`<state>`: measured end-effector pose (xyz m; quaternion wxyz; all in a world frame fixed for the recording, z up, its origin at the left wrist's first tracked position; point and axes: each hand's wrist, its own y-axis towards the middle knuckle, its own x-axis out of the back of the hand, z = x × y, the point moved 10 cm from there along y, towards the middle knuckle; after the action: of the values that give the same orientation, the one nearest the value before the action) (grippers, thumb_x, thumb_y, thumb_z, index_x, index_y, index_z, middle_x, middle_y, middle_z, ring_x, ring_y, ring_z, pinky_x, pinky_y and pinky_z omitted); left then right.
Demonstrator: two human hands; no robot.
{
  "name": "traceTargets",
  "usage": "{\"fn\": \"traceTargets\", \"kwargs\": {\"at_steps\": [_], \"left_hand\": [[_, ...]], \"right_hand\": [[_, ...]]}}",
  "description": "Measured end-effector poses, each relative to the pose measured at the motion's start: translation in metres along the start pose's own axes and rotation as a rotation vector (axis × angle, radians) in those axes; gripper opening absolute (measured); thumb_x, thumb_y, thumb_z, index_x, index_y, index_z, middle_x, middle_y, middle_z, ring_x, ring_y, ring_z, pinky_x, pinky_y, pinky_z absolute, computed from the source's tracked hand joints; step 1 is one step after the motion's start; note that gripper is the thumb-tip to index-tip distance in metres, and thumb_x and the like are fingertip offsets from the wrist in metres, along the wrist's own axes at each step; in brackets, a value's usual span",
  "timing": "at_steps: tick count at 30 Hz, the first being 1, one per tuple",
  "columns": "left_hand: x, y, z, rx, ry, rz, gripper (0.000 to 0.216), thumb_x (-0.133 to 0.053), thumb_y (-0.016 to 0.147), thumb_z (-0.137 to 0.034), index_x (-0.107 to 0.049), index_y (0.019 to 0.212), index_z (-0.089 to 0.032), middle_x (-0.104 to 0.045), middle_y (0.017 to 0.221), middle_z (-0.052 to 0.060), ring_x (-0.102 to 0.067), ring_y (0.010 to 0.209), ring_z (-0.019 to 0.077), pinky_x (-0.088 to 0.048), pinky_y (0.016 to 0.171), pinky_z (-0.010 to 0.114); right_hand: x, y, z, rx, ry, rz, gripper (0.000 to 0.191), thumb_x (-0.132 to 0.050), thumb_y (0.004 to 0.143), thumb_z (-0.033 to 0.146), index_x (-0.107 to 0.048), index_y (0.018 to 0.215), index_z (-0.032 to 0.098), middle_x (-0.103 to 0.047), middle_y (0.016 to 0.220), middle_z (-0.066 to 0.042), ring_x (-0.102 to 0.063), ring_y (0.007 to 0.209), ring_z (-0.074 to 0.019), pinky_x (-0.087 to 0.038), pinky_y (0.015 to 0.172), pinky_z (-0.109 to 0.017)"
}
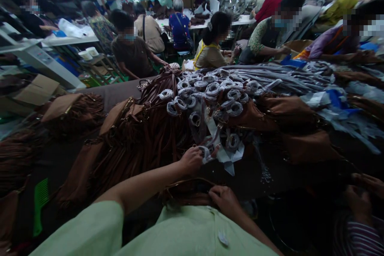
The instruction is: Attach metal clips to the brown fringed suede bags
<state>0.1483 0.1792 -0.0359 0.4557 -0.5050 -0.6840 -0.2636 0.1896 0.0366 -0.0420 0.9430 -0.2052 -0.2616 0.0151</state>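
Note:
My left hand [192,161] reaches forward over the table, its fingers closed on a coiled strap [205,153] wrapped in clear plastic, at the near side of a pile of similar coils [212,89]. Close to my body lies a brown bag [192,198] with a metal-edged opening. My right hand [224,199] has its fingers closed on the right end of that opening. Much of this bag is dark and partly hidden by my shirt. White paper tags [226,153] lie just beyond my left hand.
Brown fringed bags [120,114] cover the left of the table, with a green comb [40,206] nearby. More brown bags [310,146] and plastic wrapping [345,116] are at right. A co-worker's hands [360,200] show at lower right. Several people sit across the table.

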Motion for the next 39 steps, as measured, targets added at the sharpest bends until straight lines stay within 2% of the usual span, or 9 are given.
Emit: {"fn": "traceTargets", "kwargs": {"at_steps": [3,6,10,15,18,22,26,32,39], "left_hand": [[-0.015,-0.057,0.04,0.056,0.024,0.102,0.007,-0.061,0.071,-0.013,-0.064,0.067,-0.017,-0.061,0.088,0.01,-0.047,0.106,0.0278,-0.026,0.102,0.041],[-0.026,-0.077,0.053,0.074,-0.014,0.19,0.013,-0.059,0.072,-0.009,-0.065,0.065,-0.018,-0.063,0.085,0.009,-0.052,0.102,0.0242,-0.032,0.097,0.035],[-0.029,-0.051,0.048,0.235,-0.052,0.285,0.009,-0.066,0.067,-0.02,-0.07,0.076,-0.022,-0.066,0.087,0.007,-0.058,0.091,0.0233,-0.041,0.083,0.03],[-0.026,-0.007,0.043,0.499,-0.013,0.182,0.03,-0.059,0.077,-0.041,-0.071,0.084,-0.015,-0.067,0.091,0.016,-0.059,0.095,0.0304,-0.042,0.084,0.038],[-0.035,0.0,0.042,0.527,-0.022,0.181,0.025,-0.063,0.075,-0.035,-0.072,0.084,-0.013,-0.068,0.091,0.017,-0.058,0.098,0.0309,-0.041,0.088,0.038],[-0.036,-0.017,0.038,0.502,-0.092,0.168,0.026,-0.058,0.08,-0.033,-0.07,0.101,-0.023,-0.069,0.1,0.008,-0.06,0.098,0.0237,-0.042,0.083,0.03],[-0.035,-0.043,0.009,0.373,-0.295,0.167,0.029,-0.059,0.08,-0.036,-0.066,0.108,-0.035,-0.069,0.103,-0.003,-0.062,0.095,0.0173,-0.042,0.077,0.022],[-0.021,-0.061,-0.032,0.184,-0.337,0.043,0.028,-0.055,0.084,-0.035,-0.068,0.108,-0.027,-0.069,0.096,0.004,-0.061,0.091,0.02,-0.04,0.076,0.025],[-0.024,-0.072,-0.032,0.223,-0.339,-0.011,0.025,-0.053,0.085,-0.032,-0.07,0.099,-0.02,-0.066,0.087,0.008,-0.058,0.084,0.0195,-0.04,0.076,0.026]], "right_hand": [[-0.003,0.0,-0.002,-0.011,0.001,0.012,0.029,-0.046,0.08,0.031,-0.072,0.076,0.019,-0.072,0.078,-0.003,-0.063,0.074,-0.0172,-0.04,0.067,-0.024],[-0.007,0.001,-0.006,-0.034,0.002,0.028,0.027,-0.047,0.08,0.03,-0.071,0.073,0.019,-0.07,0.073,-0.002,-0.062,0.071,-0.0164,-0.038,0.065,-0.024],[-0.009,0.002,-0.003,-0.016,-0.017,0.034,0.028,-0.046,0.08,0.03,-0.069,0.069,0.019,-0.068,0.069,-0.001,-0.06,0.067,-0.0154,-0.036,0.062,-0.023],[-0.008,0.001,0.001,-0.007,-0.032,0.022,0.028,-0.046,0.081,0.03,-0.07,0.072,0.018,-0.069,0.073,-0.002,-0.061,0.07,-0.0161,-0.037,0.064,-0.024],[-0.007,-0.001,0.003,0.004,-0.038,0.009,0.029,-0.046,0.081,0.031,-0.071,0.074,0.019,-0.07,0.074,-0.002,-0.062,0.071,-0.0163,-0.038,0.064,-0.024],[-0.005,-0.001,0.001,-0.015,0.002,-0.02,0.029,-0.047,0.081,0.033,-0.072,0.076,0.019,-0.07,0.074,-0.002,-0.062,0.071,-0.0168,-0.038,0.064,-0.025],[0.004,0.004,0.002,-0.035,0.093,-0.105,0.033,-0.047,0.081,0.039,-0.071,0.074,0.017,-0.07,0.074,-0.004,-0.061,0.071,-0.018,-0.04,0.063,-0.025],[0.003,0.019,0.001,-0.09,0.141,-0.15,0.038,-0.049,0.078,0.045,-0.072,0.077,0.014,-0.07,0.071,-0.006,-0.061,0.066,-0.0188,-0.042,0.059,-0.026],[-0.005,0.027,-0.009,-0.168,0.083,-0.165,0.041,-0.048,0.077,0.047,-0.071,0.073,0.013,-0.061,0.051,-0.003,-0.053,0.048,-0.0142,-0.035,0.047,-0.023]]}}
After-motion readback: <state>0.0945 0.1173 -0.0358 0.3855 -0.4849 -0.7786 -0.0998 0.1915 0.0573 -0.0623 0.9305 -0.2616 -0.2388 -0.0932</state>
